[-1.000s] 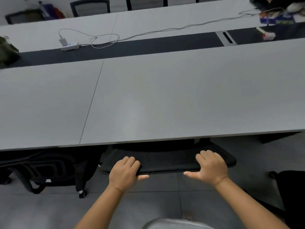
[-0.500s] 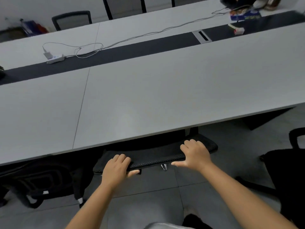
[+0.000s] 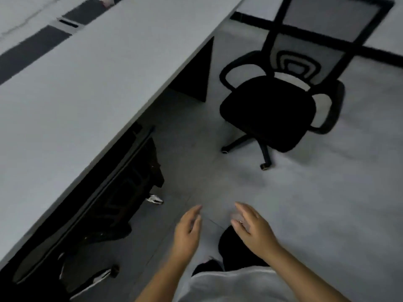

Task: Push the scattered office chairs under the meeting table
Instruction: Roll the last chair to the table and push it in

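Head view: Two bare hands are seen low in the frame, over grey floor. The left hand (image 3: 188, 232) and the right hand (image 3: 250, 227) are both held open with fingers loosely spread, and nothing is gripped by either; neither is touching a chair. The meeting table (image 3: 82, 79) is shown running diagonally from the lower left of the frame to the top centre, its pale top crossed by a dark strip at the upper left. Beneath its near edge, at centre left, a tucked chair (image 3: 122, 188) is seen with its backrest close against the table edge and its seat hidden underneath; that one can be judged done. In the upper right of the frame, a loose chair (image 3: 270, 112) with a black seat, looped armrests and a mesh back is shown standing on open floor, well apart from the table and from both hands. By the look of things, this chair is left to be pushed in; whether others remain beyond the frame cannot be told. The picture is blurred by motion.
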### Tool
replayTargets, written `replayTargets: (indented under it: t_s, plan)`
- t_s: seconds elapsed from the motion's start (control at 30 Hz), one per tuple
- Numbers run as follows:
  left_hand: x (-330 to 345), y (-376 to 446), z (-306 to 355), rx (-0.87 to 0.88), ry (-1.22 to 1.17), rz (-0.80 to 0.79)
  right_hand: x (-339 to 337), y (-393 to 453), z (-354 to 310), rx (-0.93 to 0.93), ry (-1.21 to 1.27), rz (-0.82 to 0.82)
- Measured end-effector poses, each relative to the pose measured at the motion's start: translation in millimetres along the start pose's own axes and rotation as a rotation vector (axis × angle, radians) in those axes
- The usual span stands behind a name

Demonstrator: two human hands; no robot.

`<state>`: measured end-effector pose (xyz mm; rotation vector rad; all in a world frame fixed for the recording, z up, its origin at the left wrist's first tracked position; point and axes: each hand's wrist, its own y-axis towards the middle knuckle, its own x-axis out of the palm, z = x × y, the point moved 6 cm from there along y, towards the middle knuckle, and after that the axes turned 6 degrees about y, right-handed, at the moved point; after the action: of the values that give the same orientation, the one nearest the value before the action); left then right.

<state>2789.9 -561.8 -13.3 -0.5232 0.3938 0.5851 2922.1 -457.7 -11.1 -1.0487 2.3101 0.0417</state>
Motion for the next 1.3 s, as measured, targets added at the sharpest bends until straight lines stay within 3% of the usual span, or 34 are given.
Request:
replayTargets:
  t_s: [0.13,0.27,0.33,0.63,0.77,0.9,1.0,1.3]
  plan:
    - [97,-23,28,0.001,0.007,-0.289,-69,-86,80,0.286,0.199,0.199]
    - [172,-28,65,0.025,0.047,-0.373,-128,-151,150,0.552,0.338,0.345]
    - [217,-20,89,0.029,0.08,-0.396,-164,-168,180,0.595,0.335,0.391]
    - [410,27,291,0.241,0.036,-0.485,-394,-162,275,0.548,0.311,0.641]
    - [456,49,331,0.284,0.051,-0.481,-459,-152,306,0.505,0.378,0.776]
    - [497,97,344,0.219,0.114,-0.434,-492,-125,348,0.609,0.478,0.741]
    - [531,149,374,0.189,0.116,-0.408,-533,-87,381,0.614,0.422,0.702]
    - [619,316,578,0.344,0.007,-0.361,-744,113,400,0.41,0.325,0.712]
